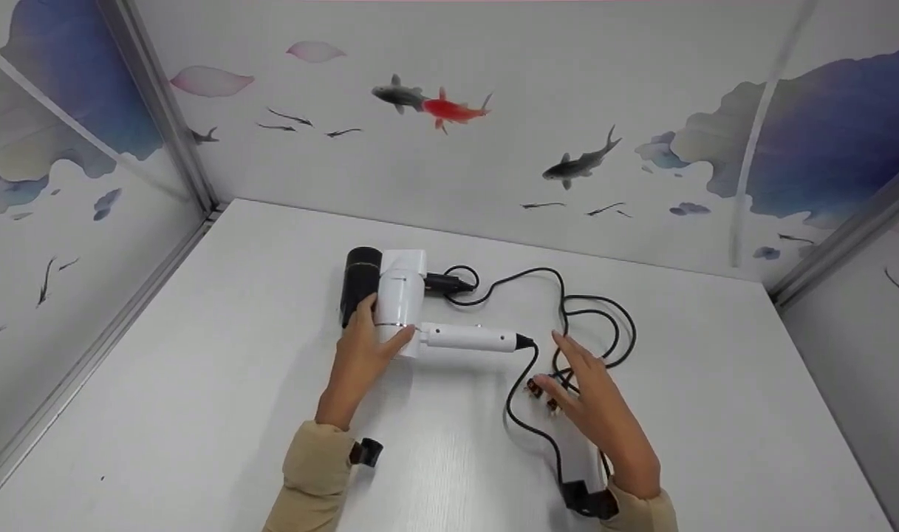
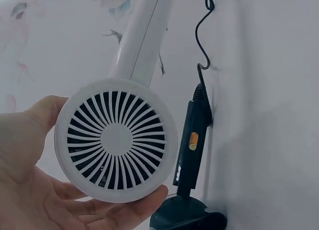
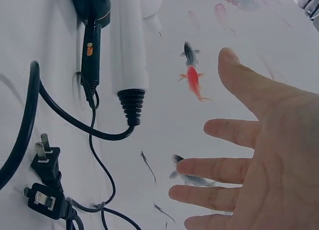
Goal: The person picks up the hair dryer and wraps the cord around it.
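Observation:
My left hand [image 1: 362, 351] grips the rear end of a white hair dryer [image 1: 401, 292], its thumb and fingers spread around the barrel. In the left wrist view, the round slotted air inlet [image 2: 117, 135] faces the camera, between the thumb and fingers. The white handle [image 1: 467, 338] points right. Just left of it lies a black hair dryer [image 1: 360, 277], whose black handle [image 3: 91, 56] passes behind the white one. My right hand [image 1: 600, 406] hovers by the cords with straight, spread fingers and holds nothing. Two black plugs [image 3: 46, 163] lie close to it.
Black cords [image 1: 619, 310] loop over the right side of the white table [image 1: 198, 369]. Panels printed with fish [image 1: 456, 111] and blue shapes stand along the back and both sides. Black wrist straps [image 1: 366, 452] with cameras sit at the sleeve cuffs.

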### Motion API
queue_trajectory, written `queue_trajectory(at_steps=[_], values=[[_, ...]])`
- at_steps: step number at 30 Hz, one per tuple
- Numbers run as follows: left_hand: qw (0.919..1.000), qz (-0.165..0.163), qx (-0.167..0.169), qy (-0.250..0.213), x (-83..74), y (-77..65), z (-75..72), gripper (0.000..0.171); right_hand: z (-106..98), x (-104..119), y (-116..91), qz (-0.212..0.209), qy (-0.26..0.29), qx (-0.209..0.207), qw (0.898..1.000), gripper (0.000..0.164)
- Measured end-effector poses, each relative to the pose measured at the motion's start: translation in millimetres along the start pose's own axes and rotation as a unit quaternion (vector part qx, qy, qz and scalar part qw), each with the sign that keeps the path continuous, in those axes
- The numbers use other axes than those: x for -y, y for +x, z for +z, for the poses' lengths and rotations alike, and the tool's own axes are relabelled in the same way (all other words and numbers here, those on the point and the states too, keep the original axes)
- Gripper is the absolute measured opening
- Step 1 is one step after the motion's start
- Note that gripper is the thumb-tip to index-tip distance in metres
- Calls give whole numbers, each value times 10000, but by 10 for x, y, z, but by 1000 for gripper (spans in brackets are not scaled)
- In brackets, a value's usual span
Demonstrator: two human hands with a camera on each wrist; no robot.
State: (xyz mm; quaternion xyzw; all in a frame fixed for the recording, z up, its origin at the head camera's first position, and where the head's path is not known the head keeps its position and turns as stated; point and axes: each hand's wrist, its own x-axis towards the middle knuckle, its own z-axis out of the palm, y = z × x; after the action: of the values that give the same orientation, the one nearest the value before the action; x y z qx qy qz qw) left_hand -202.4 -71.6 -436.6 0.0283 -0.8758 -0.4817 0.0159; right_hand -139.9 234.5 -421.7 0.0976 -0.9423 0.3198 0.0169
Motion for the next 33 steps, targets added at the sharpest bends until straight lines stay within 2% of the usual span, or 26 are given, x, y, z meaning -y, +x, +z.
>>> queue_trajectory(at_steps=[9,17,24,27,29,33], values=[[9981,471,-149,-369,-200,-131,-93,84,-24,25,21,394,239,284,9985,69],[9929,846,-374,-742,-321,-242,-146,85,10,37,25,357,442,-50,9984,58],[9901,1046,-526,-774,-416,-333,-164,87,63,112,43,534,1112,-113,9923,69],[9898,1083,-519,-772,-443,-358,-156,88,99,181,62,714,1766,-171,9815,76],[9896,1117,-457,-780,-454,-367,-149,88,122,226,78,813,2302,-237,9694,80],[9900,1128,-242,-815,-463,-372,-139,88,159,288,95,824,3406,-351,9359,79]])
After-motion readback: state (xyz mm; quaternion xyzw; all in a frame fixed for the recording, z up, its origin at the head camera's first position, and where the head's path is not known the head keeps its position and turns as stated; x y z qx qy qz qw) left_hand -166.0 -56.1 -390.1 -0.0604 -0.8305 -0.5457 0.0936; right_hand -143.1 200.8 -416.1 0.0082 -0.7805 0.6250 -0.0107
